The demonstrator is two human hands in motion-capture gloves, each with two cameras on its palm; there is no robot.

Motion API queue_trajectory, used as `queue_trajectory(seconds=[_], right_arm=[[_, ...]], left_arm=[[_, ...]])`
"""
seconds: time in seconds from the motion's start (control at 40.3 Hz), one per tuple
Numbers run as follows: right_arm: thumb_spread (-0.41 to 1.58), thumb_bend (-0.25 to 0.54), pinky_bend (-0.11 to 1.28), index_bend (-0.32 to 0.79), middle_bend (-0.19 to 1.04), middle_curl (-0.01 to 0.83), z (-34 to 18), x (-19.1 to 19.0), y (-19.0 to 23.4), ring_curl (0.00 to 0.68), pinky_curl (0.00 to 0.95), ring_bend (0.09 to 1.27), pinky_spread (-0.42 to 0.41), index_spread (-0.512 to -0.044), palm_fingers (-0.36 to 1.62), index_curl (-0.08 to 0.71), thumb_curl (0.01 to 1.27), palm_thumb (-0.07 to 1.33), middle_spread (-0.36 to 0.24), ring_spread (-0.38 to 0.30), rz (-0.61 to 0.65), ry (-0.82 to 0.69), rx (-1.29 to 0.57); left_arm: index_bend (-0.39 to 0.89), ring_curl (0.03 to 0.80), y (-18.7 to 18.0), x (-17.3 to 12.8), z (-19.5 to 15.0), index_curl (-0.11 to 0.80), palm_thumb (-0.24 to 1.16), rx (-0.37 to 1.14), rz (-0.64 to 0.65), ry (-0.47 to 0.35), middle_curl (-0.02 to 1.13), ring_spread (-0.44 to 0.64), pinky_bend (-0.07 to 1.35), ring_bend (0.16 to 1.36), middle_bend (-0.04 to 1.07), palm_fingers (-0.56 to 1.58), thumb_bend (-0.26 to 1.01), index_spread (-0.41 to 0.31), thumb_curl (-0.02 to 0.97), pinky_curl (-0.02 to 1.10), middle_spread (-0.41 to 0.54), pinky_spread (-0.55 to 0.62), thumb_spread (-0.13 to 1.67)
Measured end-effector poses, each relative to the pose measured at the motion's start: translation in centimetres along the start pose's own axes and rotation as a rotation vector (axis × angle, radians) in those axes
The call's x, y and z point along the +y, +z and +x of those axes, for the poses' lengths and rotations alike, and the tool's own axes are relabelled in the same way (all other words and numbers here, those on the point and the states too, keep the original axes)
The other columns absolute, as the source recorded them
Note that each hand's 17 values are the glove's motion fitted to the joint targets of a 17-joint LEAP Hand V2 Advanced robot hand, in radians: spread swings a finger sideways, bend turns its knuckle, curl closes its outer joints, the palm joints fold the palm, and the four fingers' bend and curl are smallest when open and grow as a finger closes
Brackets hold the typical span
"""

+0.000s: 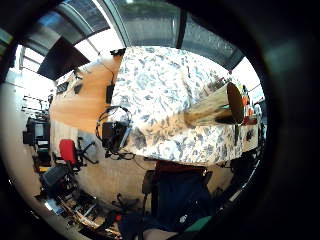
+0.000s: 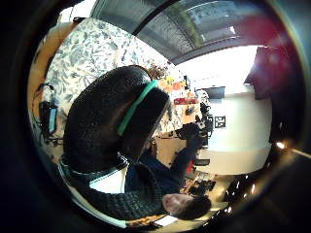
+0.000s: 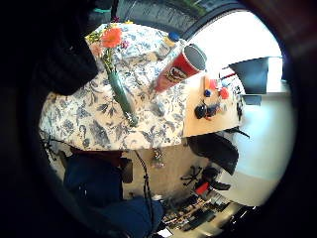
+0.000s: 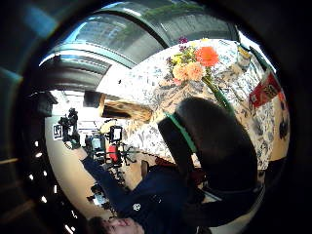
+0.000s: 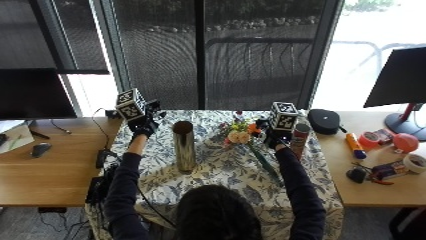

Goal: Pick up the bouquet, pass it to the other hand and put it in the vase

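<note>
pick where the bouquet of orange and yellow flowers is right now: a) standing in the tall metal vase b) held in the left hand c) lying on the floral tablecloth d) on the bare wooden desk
c: the bouquet of orange and yellow flowers lies on the floral tablecloth beside the right hand, apart from the tall metal vase.

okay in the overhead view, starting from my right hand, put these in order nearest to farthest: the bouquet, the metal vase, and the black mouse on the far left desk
From the right hand:
1. Bouquet, lying on the tablecloth right beside that hand, on its left.
2. Metal vase, upright mid-table, nearer the left hand.
3. Black mouse, out on the wooden desk at the far left.
</note>
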State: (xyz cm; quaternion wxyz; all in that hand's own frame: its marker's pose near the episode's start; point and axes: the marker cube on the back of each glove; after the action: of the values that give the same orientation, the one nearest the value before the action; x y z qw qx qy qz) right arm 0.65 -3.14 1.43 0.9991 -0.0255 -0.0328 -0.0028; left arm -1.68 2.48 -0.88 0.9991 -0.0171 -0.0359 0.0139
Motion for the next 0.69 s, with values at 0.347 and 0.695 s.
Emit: queue_trajectory(seconds=[0.347, 0.695], right_arm=[[1.22, 0.091, 0.47, 0.12, 0.2, 0.265, -0.4, 4.9, -3.5, 0.235, 0.296, 0.45, 0.152, -0.372, 0.24, 0.169, 0.18, 0.39, -0.033, 0.07, -0.013, 0.028, -0.048], [1.22, 0.033, 0.57, 0.03, 0.2, 0.3, -1.0, 5.1, -5.4, 0.276, 0.345, 0.53, 0.172, -0.357, 0.18, 0.134, 0.22, 0.42, -0.022, 0.067, -0.051, 0.075, -0.113]], left_arm=[[0.16, 0.244, 1.7, 4.0, 6.9, 0.275, 0.1, -0.093, 0.009, 0.164, 0.22, 0.27, 0.32, 0.56, 0.17, 0.24, -0.02, -0.016, 0.181, 0.26, 0.22, 0.38, 1.13], [0.17, 0.26, 4.5, 9.7, 12.8, 0.308, 0.1, -0.29, 0.004, 0.438, 0.25, 0.28, 0.31, 0.57, 0.18, 0.24, -0.02, -0.018, 0.215, 0.28, 0.22, 0.39, 1.14]])
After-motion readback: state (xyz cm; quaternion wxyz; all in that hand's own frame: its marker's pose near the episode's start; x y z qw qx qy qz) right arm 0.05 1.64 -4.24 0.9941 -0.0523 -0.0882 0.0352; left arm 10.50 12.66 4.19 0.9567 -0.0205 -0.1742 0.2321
